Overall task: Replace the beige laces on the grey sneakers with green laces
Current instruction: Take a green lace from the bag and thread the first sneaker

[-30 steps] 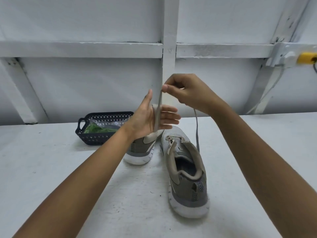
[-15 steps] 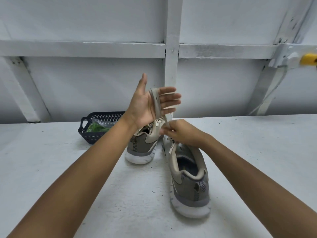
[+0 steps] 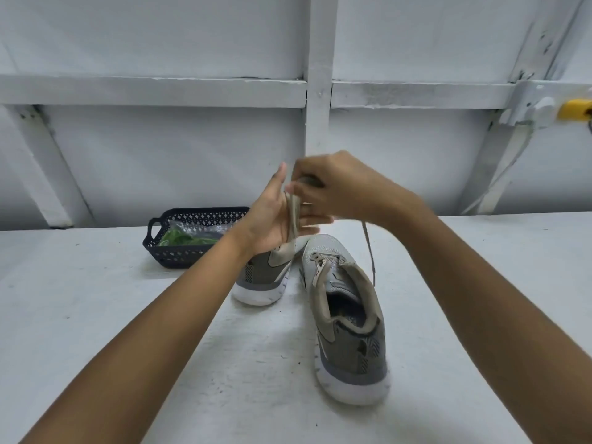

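The left hand (image 3: 275, 216) is raised above the desk with its palm turned right, fingers straight and together, thumb pointing up. A flat beige lace (image 3: 294, 216) lies wound in loops across these fingers. The right hand (image 3: 339, 187) sits just right of it and a little higher. Its fingers are curled and its fingertips pinch the same lace at the top of the loops, close against the left thumb. From under the right hand a loose tail of the lace hangs down, ending near the right side of the near shoe's collar. Whether the tail touches the shoe cannot be told. Below the hands, two grey mesh sneakers with white soles stand on the white desk (image 3: 96, 315), heels toward the camera. The near sneaker (image 3: 347, 344) lies right of centre, and the far sneaker (image 3: 266, 277) stands just left of it, partly hidden by the left wrist. Farther left, near the wall, sits a dark blue perforated plastic basket (image 3: 179, 254). It holds green laces (image 3: 179, 239) in a clear plastic bag. A white panelled wall with white beams (image 3: 318, 59) stands behind, with a small yellow fitting (image 3: 575, 108) at its far right.
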Action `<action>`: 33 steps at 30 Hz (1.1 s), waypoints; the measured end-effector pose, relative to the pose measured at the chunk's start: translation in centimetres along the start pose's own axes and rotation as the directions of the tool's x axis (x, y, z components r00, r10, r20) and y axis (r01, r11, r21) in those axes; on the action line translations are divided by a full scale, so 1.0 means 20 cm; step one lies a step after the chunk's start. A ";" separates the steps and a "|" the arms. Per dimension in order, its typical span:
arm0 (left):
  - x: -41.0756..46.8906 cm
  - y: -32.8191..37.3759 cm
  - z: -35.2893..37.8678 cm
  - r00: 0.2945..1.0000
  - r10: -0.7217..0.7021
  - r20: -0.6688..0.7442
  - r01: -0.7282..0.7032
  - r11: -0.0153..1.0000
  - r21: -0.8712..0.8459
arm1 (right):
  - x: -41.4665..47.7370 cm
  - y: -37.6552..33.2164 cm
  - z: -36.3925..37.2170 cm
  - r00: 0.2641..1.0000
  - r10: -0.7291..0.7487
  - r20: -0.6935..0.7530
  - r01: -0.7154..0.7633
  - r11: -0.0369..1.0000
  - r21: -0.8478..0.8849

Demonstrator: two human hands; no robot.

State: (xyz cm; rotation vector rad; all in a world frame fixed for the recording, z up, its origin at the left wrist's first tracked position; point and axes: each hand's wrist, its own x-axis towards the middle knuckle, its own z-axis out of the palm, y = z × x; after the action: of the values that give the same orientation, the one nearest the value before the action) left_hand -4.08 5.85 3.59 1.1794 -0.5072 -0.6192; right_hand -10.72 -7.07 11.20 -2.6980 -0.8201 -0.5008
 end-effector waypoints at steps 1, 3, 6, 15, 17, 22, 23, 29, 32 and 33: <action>-0.01 -0.01 0.01 0.998 -0.023 0.058 0.022 1.000 0.014 | 0.03 0.04 -0.01 0.999 0.009 -0.043 -0.006 0.998 0.063; -0.02 -0.01 0.03 0.987 -0.071 0.144 0.071 0.997 0.003 | 0.08 0.13 0.01 0.992 0.079 -0.094 -0.055 0.971 0.231; -0.04 0.00 0.06 0.967 -0.082 0.240 0.090 0.996 -0.023 | 0.09 0.24 0.15 0.960 0.278 -0.039 -0.200 0.775 0.599; 0.00 0.08 0.02 0.980 0.165 0.110 -0.136 0.963 -0.232 | -0.07 0.22 0.46 0.950 0.299 0.088 -0.305 0.837 0.453; 0.02 0.10 -0.01 0.980 0.200 -0.009 -0.197 0.953 -0.231 | -0.10 0.18 0.45 0.969 0.214 0.124 -0.243 0.919 0.309; 0.04 0.09 -0.07 0.981 0.154 -0.115 -0.168 0.979 -0.115 | -0.15 0.07 0.35 0.973 0.191 0.131 -0.212 0.962 0.174; 0.03 0.07 -0.06 0.984 0.136 -0.118 -0.146 0.986 -0.079 | -0.15 0.05 0.32 0.978 0.172 0.121 -0.188 0.973 0.134; -0.01 0.00 -0.03 0.999 -0.051 0.003 0.051 0.993 0.105 | -0.07 0.06 0.15 0.996 0.087 0.033 -0.083 0.993 -0.085; -0.03 -0.03 -0.03 0.979 -0.146 0.144 0.124 0.980 0.154 | -0.04 0.14 0.10 0.996 0.064 -0.054 -0.057 0.991 0.120; -0.04 -0.03 -0.02 0.967 -0.165 0.196 0.139 0.981 0.138 | -0.03 0.17 0.10 0.995 0.079 -0.067 -0.060 0.968 0.243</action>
State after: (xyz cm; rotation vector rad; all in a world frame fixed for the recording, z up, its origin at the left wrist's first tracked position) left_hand -4.45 6.52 2.81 1.2858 -0.6415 -0.8586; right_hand -8.75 -9.30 8.56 -2.4595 -0.7125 -0.4538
